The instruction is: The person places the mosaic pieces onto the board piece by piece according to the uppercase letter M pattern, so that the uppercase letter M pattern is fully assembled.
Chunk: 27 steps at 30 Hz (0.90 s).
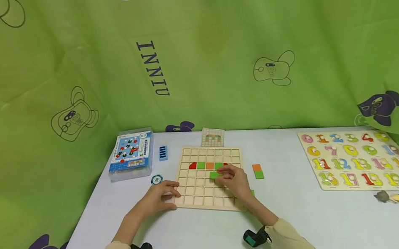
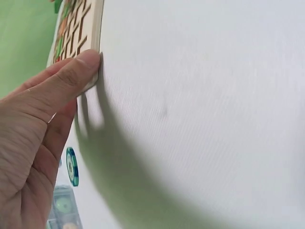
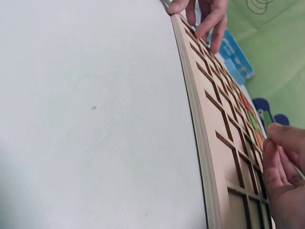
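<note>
A wooden grid board (image 1: 199, 201) lies on the table. Along one of its upper rows sit a red curved-edge tile (image 1: 192, 166), green tiles (image 1: 200, 165), an orange tile (image 1: 210, 166) and another red tile, partly covered by fingers. Thumb and fingertips of my left hand (image 1: 156, 199) grip the board's near left corner; in the left wrist view the thumb presses on its edge. Over the row below the tiles, my right hand (image 1: 236, 182) pinches a green square tile (image 1: 213, 175). That tile (image 3: 267, 118) shows above the thumb in the right wrist view.
Right of the board lie orange (image 1: 256, 167) and green (image 1: 259, 175) tiles. A pattern card (image 1: 213, 137) touches the back edge. To the left are a poker chip (image 1: 156, 179), a small blue box (image 1: 163, 153) and a boxed kit (image 1: 131, 154). A number puzzle (image 1: 365, 160) lies far right.
</note>
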Tool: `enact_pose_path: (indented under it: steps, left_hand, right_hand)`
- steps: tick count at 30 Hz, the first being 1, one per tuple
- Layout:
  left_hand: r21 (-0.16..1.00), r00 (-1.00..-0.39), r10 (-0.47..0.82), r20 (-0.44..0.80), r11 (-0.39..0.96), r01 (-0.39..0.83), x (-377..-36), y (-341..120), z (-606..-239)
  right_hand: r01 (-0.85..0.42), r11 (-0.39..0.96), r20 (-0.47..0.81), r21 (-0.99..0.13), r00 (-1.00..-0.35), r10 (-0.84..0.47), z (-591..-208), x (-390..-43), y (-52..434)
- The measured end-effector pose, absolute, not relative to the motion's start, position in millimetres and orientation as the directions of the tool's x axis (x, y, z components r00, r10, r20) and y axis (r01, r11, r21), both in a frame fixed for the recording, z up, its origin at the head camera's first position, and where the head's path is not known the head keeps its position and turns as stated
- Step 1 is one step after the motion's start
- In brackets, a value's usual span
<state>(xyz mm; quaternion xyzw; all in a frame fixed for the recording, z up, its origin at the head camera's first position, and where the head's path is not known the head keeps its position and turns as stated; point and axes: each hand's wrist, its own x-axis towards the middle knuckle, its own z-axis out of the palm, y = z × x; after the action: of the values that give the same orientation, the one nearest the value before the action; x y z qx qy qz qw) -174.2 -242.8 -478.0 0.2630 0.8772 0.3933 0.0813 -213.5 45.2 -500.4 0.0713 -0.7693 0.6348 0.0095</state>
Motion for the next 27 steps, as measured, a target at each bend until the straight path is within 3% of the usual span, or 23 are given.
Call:
enact_pose_path:
  steps: [12, 27]
  left_hand:
    - [0.73, -0.827, 0.561, 0.041, 0.548, 0.408, -180.1, -247.2, -474.1]
    - [0.722, -0.832, 0.553, 0.042, 0.559, 0.408, -181.1, -244.7, -472.3]
  right_hand:
    - [-0.187, 0.122, 0.17, -0.975, -0.976, -0.134, -503.7, -218.5, 12.3]
    - [-0.24, 0.142, 0.231, -0.96, -0.97, -0.077, -511.2, -220.1, -15.1]
